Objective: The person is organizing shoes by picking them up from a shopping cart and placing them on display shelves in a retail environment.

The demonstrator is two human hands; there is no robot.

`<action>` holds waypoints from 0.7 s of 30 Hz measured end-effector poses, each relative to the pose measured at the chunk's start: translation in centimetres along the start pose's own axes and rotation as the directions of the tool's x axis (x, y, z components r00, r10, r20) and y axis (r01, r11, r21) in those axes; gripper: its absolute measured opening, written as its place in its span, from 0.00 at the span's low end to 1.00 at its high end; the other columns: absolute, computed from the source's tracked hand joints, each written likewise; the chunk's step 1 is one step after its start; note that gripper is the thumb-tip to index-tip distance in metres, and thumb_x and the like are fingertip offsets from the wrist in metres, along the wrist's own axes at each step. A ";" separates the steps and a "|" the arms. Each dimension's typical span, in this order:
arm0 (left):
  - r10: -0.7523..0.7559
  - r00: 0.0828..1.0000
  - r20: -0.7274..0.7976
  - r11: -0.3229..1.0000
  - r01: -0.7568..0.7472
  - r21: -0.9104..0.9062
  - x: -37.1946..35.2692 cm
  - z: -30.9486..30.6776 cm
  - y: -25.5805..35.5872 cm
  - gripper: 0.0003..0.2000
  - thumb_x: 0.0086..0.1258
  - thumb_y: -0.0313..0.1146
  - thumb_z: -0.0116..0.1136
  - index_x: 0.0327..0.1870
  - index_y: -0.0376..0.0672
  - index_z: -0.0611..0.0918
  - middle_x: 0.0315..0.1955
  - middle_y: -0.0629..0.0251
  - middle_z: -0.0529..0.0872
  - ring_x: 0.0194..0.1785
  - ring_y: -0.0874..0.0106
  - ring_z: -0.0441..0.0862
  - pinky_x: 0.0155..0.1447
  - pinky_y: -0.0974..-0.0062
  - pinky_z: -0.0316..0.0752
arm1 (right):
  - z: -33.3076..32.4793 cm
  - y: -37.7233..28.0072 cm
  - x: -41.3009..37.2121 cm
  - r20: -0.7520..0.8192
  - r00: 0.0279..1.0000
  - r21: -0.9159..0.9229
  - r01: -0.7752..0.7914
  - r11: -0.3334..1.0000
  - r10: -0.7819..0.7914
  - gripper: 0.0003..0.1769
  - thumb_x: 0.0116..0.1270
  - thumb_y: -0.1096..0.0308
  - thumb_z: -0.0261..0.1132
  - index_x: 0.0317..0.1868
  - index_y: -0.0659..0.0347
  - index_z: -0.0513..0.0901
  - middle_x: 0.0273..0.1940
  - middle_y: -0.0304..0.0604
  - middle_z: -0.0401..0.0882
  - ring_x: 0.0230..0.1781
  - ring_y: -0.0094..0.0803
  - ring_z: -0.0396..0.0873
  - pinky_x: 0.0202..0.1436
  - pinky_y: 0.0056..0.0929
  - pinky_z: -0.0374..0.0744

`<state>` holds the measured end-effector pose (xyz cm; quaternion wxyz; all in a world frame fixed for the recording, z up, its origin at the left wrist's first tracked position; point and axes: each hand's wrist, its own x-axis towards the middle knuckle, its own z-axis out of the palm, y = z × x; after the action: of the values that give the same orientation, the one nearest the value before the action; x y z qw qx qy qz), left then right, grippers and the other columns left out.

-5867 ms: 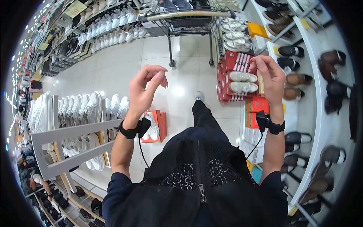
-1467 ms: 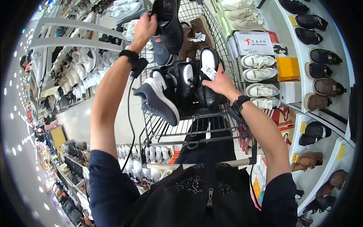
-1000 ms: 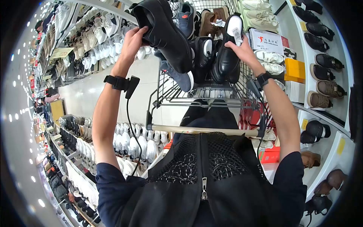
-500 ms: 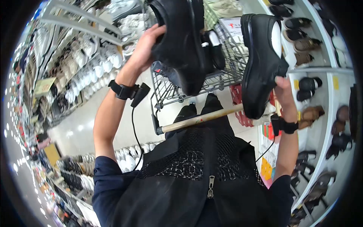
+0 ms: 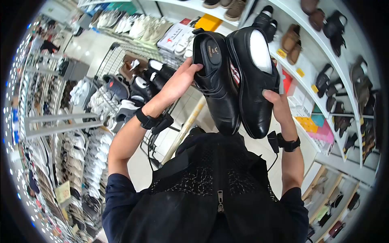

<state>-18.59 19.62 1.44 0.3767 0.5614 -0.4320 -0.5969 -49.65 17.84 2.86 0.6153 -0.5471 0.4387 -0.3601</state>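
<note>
My left hand (image 5: 187,77) grips a black leather lace-up shoe (image 5: 221,99) by its side, thumb over the collar edge. A dark insole with a gold logo shows inside it. In my right hand (image 5: 277,105) is a second black leather shoe (image 5: 253,101), stuffed with white padding, my thumb on its upper. The two shoes are side by side, toes pointing toward me, and appear to touch. Both are held up in front of my body.
A wire shopping cart (image 5: 107,60) holding several shoes stands left of my hands, its worn handle bar (image 5: 184,127) angled near my waist. Shelves (image 5: 308,77) of dark and brown shoes rise on the right. Racks of white shoes (image 5: 87,162) fill the left.
My hands have brought the two shoes from apart to side by side. My view has turned to the right, so the cart now appears further left.
</note>
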 end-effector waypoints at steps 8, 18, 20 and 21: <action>0.035 0.994 0.099 0.999 -0.032 -0.036 4.3 13.1 2.3 0.21 0.74 0.49 0.47 0.55 0.40 0.71 0.49 0.58 0.77 0.48 0.67 0.81 0.57 0.67 0.75 | -9.7 0.3 -7.6 -0.208 0.972 -0.107 0.092 0.990 -0.113 0.50 0.60 0.63 0.77 0.78 0.67 0.60 0.69 0.50 0.72 0.69 0.36 0.72 0.74 0.35 0.67; 0.126 0.964 0.234 0.981 -0.155 0.114 7.6 33.9 6.6 0.31 0.73 0.52 0.50 0.67 0.36 0.66 0.54 0.56 0.78 0.56 0.67 0.78 0.59 0.65 0.76 | -25.8 1.8 -14.9 -0.498 0.810 -0.267 0.197 0.943 -0.310 0.55 0.57 0.56 0.80 0.78 0.67 0.59 0.73 0.57 0.65 0.74 0.42 0.66 0.77 0.39 0.63; 0.163 0.947 0.277 0.960 -0.218 0.179 7.4 38.2 8.1 0.31 0.73 0.52 0.49 0.68 0.35 0.66 0.54 0.55 0.78 0.55 0.66 0.79 0.59 0.64 0.76 | -27.8 1.4 -16.4 -0.529 0.757 -0.364 0.206 0.908 -0.383 0.56 0.57 0.54 0.80 0.77 0.68 0.58 0.71 0.58 0.65 0.74 0.45 0.65 0.77 0.40 0.62; 0.166 0.935 0.312 0.957 -0.230 0.179 8.0 40.1 8.0 0.31 0.73 0.52 0.49 0.68 0.35 0.66 0.54 0.55 0.78 0.55 0.66 0.79 0.59 0.64 0.76 | -29.1 1.7 -17.2 -0.531 0.714 -0.487 0.182 0.854 -0.455 0.56 0.56 0.53 0.80 0.77 0.68 0.59 0.68 0.58 0.67 0.73 0.47 0.65 0.77 0.41 0.63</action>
<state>-59.48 13.08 6.07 0.3045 0.4569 -0.5990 -0.5829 -82.96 23.55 3.22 0.2336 -0.5770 0.5787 -0.5268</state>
